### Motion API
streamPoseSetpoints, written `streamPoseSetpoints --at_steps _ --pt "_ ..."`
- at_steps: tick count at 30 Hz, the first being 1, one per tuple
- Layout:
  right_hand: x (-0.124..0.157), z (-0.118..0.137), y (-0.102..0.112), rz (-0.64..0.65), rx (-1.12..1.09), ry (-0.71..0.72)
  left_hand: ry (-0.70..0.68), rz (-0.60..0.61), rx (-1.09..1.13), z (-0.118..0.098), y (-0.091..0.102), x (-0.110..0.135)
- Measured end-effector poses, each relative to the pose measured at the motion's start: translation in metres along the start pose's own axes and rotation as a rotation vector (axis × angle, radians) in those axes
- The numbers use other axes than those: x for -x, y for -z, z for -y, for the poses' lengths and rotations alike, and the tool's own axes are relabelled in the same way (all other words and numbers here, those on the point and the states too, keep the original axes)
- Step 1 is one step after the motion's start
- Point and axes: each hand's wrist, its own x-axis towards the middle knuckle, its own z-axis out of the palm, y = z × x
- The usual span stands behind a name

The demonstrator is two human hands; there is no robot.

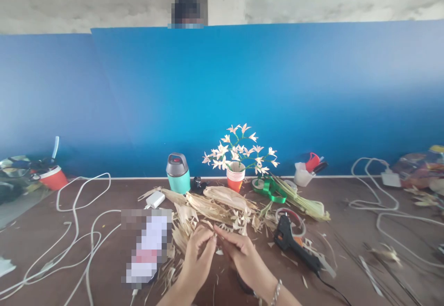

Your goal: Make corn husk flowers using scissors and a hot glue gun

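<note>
My left hand (200,249) and my right hand (244,254) meet at the fingertips over the table. Both are closed in a pinch. Whatever lies between the fingers is too small to make out, though a pale bit shows at the tips. Just beyond them lies a heap of dried corn husks (222,196), with small cut husk pieces scattered around. Behind the heap, white-petalled flowers (243,151) on green stems stand in a stack of paper cups (235,177). A black glue gun (294,243) rests to the right of my right hand.
A teal flask (179,181), green ribbon (274,190) and a bundle of pale green stalks (301,199) lie farther back. White cables (74,222) loop across the left. A blurred-out device (149,250) lies near my left hand. Beyond the blue partition (222,88), a person's head shows.
</note>
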Motion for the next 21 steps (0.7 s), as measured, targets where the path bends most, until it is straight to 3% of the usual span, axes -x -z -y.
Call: streamPoseSetpoints --at_steps 2,4,9,12,15,18,21 --pt "0.002 -0.004 -0.003 -0.034 0.245 0.211 0.002 -0.030 -0.008 0.003 -0.002 0.001" --pt "0.004 -0.009 -0.003 -0.036 0.453 0.327 0.004 -0.037 -0.012 0.005 -0.003 0.001" --pt "-0.002 -0.017 0.013 -0.112 0.818 0.249 -0.031 -0.013 -0.071 -0.001 0.000 0.002" --pt "-0.007 -0.016 0.032 -0.260 0.891 0.253 -0.049 0.008 -0.172 -0.005 0.009 -0.002" --pt "-0.003 -0.008 0.036 -0.351 0.902 0.317 -0.094 0.045 -0.377 -0.003 0.019 -0.010" --pt "0.009 0.003 0.021 -0.232 0.902 0.304 -0.164 0.116 -0.596 0.004 0.026 -0.015" --pt "0.020 0.004 -0.003 0.115 1.003 0.394 -0.199 0.155 -0.739 0.010 0.026 -0.014"
